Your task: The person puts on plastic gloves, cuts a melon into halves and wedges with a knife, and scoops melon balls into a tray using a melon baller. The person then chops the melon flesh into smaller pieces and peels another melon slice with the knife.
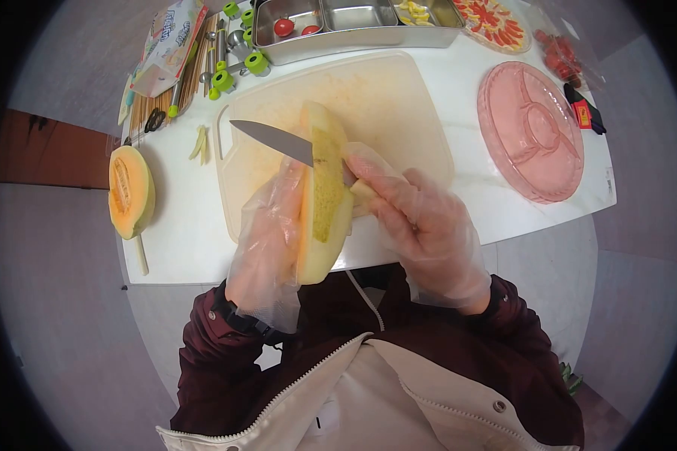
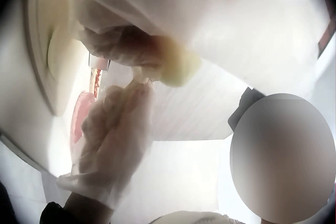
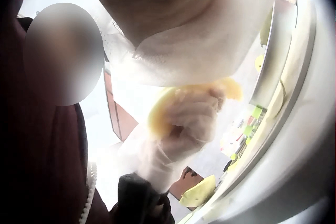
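Note:
My left hand (image 1: 269, 225), in a clear plastic glove, holds a partly peeled melon half (image 1: 329, 199) upright above the front of the cutting board. A strip of netted yellow-green rind runs down its middle, with pale flesh at both sides. My gloved right hand (image 1: 421, 214) grips a knife (image 1: 274, 140) beside the melon's right side. The blade passes the rind, its tip pointing left. In the left wrist view the right hand (image 2: 118, 129) is curled close to the melon. The right wrist view shows the left hand (image 3: 186, 121) around the melon's orange side.
The cutting board (image 1: 384, 83) lies under the hands. Another melon half (image 1: 132, 192) sits at the left edge, near pale peel strips (image 1: 200, 145). Behind stand a steel tray (image 1: 353, 41), green-handled tools (image 1: 257, 63) and skewers. A pink divided plate (image 1: 530, 131) lies right.

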Motion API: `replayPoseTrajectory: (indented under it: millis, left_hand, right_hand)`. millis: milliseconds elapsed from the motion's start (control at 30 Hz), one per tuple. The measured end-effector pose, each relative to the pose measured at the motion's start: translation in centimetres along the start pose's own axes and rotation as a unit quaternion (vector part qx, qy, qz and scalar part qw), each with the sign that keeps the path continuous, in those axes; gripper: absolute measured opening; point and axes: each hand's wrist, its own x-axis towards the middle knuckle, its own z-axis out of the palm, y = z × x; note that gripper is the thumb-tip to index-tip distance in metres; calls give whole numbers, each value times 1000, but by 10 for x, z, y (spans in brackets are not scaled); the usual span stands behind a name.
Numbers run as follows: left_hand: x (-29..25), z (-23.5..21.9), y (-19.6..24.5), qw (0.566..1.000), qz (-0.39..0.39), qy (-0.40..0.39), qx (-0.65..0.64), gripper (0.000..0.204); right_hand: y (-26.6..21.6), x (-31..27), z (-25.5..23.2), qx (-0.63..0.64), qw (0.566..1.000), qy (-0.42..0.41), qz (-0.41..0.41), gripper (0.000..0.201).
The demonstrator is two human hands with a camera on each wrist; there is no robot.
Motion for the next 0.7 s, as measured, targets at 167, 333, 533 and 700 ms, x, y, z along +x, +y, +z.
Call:
replayPoseTrajectory:
  millis: [167,333,533,700]
  left_hand:
    - [-3,-6,5,999,31,-5,26,38]
    - [-13,-32,0,995,95,-20,13,42]
    - [-29,-70,3,982,159,40,93,41]
    - [-31,-99,-13,973,178,148,20,43]
  right_hand:
    - [-7,2,0,20,1000,-15,1,46]
    - [-21,4,6,-5,998,-47,33,47]
    - [-44,19,31,-47,994,-96,21,45]
    - [-48,49,82,-1,992,-125,-15,40]
